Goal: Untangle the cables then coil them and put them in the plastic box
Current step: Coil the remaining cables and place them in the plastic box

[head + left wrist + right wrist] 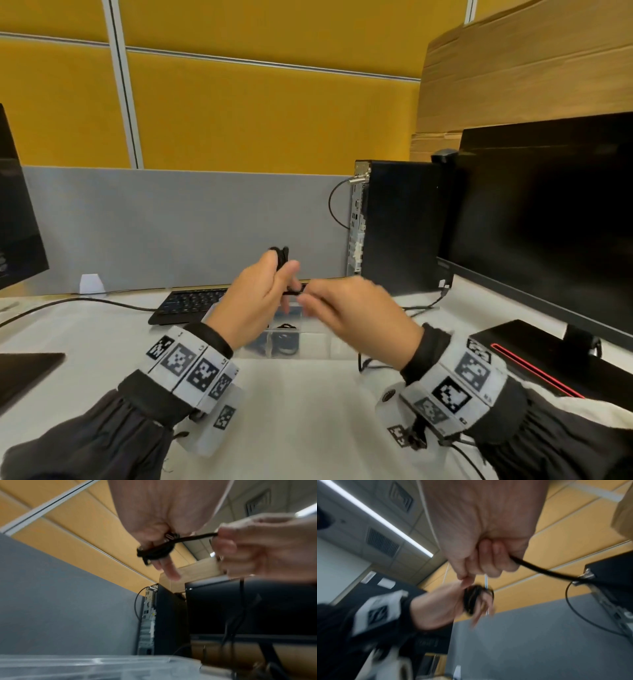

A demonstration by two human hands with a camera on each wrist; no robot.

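While our left hand (pixel 255 301) grips a black cable (pixel 155 551) looped around its fingers, our right hand (pixel 356 315) pinches the loose end. Below them, the clear box (pixel 318 339) on the desk (pixel 301 411) holds dark coils (pixel 284 342).

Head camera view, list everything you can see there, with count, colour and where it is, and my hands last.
cable: one, black, coiled on the left hand's fingers, free end running to the right hand
box: one, clear plastic, on the desk under the hands, dark cables inside
keyboard: one, black, behind the box
computer: one, black tower, upright against the grey divider
monitors: two, black, one at right, one at the left edge
desk: one, white
divider: one, grey, behind the desk, yellow panels above
cardboard: brown, behind the right monitor
left hand: holds the coil
right hand: grips the cable's free end, blurred
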